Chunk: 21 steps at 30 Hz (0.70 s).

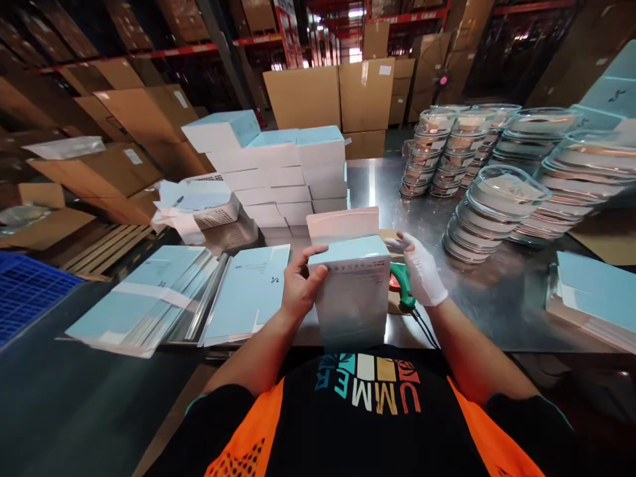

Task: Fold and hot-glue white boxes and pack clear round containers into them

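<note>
A white and light-blue carton box (354, 291) stands upright at the near edge of the steel table (497, 298), its top flap raised at the back. My left hand (301, 283), bare, grips the box's left side with fingers over the top corner. My right hand (421, 270), in a white glove, rests against the box's right side near the open flap. A green-handled tool (401, 281) with a black cord lies on the table just under my right hand.
Flat light-blue carton blanks (163, 295) lie in piles at my left. Finished white-blue boxes (278, 169) are stacked behind. Stacks of glass bowls with lids (491, 205) fill the right side. More blanks (596, 298) sit far right. Brown cartons stand beyond.
</note>
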Each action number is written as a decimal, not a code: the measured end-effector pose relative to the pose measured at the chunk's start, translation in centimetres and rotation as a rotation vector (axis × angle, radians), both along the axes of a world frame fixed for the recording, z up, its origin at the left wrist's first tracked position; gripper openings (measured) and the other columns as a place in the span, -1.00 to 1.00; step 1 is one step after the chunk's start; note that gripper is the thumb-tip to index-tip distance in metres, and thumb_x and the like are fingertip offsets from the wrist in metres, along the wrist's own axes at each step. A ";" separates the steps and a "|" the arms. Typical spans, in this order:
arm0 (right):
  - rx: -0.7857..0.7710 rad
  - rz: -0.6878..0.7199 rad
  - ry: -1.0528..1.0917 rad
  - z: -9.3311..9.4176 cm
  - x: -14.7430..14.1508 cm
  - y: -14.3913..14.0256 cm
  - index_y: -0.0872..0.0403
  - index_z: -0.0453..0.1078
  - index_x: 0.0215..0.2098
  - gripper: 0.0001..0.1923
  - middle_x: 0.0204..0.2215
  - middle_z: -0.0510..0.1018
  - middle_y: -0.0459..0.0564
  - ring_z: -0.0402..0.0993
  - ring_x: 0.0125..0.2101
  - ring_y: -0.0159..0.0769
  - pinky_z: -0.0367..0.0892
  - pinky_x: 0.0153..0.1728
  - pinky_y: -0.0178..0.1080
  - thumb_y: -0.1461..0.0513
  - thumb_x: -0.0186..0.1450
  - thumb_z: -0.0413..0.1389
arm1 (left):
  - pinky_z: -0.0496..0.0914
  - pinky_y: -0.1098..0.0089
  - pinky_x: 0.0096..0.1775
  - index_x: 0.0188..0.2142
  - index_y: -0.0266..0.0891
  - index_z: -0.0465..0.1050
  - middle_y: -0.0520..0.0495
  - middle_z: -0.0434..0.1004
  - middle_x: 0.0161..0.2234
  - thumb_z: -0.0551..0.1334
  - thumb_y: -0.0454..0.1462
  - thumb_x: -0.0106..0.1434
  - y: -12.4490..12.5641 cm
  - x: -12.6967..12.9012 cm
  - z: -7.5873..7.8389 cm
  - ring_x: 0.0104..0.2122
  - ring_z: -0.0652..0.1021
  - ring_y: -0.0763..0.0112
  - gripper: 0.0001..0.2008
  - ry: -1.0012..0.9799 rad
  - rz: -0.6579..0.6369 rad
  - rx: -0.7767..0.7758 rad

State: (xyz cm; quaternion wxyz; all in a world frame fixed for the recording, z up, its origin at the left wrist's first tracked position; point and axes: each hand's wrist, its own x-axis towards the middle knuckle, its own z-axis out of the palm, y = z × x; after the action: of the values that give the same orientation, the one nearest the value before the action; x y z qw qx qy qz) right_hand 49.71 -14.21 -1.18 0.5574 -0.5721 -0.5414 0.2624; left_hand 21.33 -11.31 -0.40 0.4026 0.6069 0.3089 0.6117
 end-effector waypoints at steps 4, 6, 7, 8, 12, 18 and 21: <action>0.044 0.274 0.174 3.5 -3.9 0.2 0.02 0.49 0.28 -0.25 0.15 0.68 0.10 0.59 0.19 0.05 0.49 0.26 0.04 -0.26 0.34 0.28 | 0.55 0.16 0.03 -0.05 -0.16 0.69 -0.19 0.71 -0.04 0.49 0.27 0.24 0.2 0.8 -0.4 -0.02 0.69 0.06 -0.40 0.089 -0.022 0.147; 0.050 0.331 0.124 3.9 -4.0 0.0 0.06 0.47 0.27 -0.16 0.21 0.65 0.17 0.56 0.23 0.10 0.46 0.31 0.08 -0.30 0.27 0.37 | 0.54 0.13 0.10 -0.11 -0.16 0.63 -0.22 0.67 0.06 0.50 0.26 0.24 0.5 0.9 -0.8 0.08 0.67 0.04 -0.42 0.074 -0.001 0.214; 0.070 0.365 0.086 3.8 -3.7 -0.2 0.06 0.47 0.27 -0.09 0.25 0.62 0.22 0.54 0.27 0.13 0.44 0.34 0.11 -0.32 0.21 0.43 | 0.53 0.11 0.14 -0.12 -0.14 0.58 -0.22 0.66 0.09 0.51 0.25 0.23 0.7 0.9 -1.0 0.11 0.67 0.05 -0.43 0.046 0.014 0.237; 0.096 0.400 0.039 3.4 -3.3 -0.5 0.06 0.48 0.26 -0.05 0.31 0.58 0.26 0.50 0.33 0.16 0.41 0.37 0.13 -0.34 0.15 0.48 | 0.52 0.10 0.17 -0.11 -0.12 0.53 -0.20 0.66 0.07 0.53 0.25 0.22 0.9 0.8 -1.1 0.12 0.67 0.07 -0.42 0.013 0.024 0.255; 0.205 0.492 -0.130 2.1 -1.9 -1.6 -0.02 0.62 0.13 -0.38 0.51 0.38 0.27 0.31 0.52 0.14 0.26 0.50 0.18 -0.24 0.34 0.42 | 0.49 -0.05 0.25 -0.05 -0.06 0.52 -0.13 0.70 -0.11 0.48 0.29 0.25 1.2 0.3 -1.1 0.11 0.69 0.04 -0.42 0.079 -0.033 0.295; 0.341 0.538 -0.225 1.7 -1.7 -1.8 -0.12 0.68 0.18 -0.66 0.41 0.54 0.19 0.49 0.42 0.03 0.40 0.44 0.20 -0.04 0.57 0.25 | 0.48 -0.28 0.24 -0.23 -0.01 0.72 -0.21 0.79 -0.16 0.37 0.22 0.40 1.5 -1.2 0.4 0.10 0.69 -0.09 -0.58 0.240 -0.146 0.389; 0.414 0.521 -0.354 1.5 -2.6 -2.0 -0.09 0.60 0.31 -0.58 0.44 0.50 0.24 0.47 0.43 0.02 0.40 0.43 0.18 -0.03 0.62 0.16 | 0.50 -0.22 0.22 -0.20 -0.01 0.75 -0.23 0.81 -0.12 0.45 0.15 0.36 1.9 -1.8 2.5 0.14 0.68 -0.13 -0.65 0.407 -0.223 0.412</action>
State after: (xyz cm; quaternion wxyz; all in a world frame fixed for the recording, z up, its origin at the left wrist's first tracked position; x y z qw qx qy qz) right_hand 47.07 -16.25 0.36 0.4735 -0.3269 -0.7983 0.1778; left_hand 19.52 -9.42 2.15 0.2658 0.8158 0.1843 0.4794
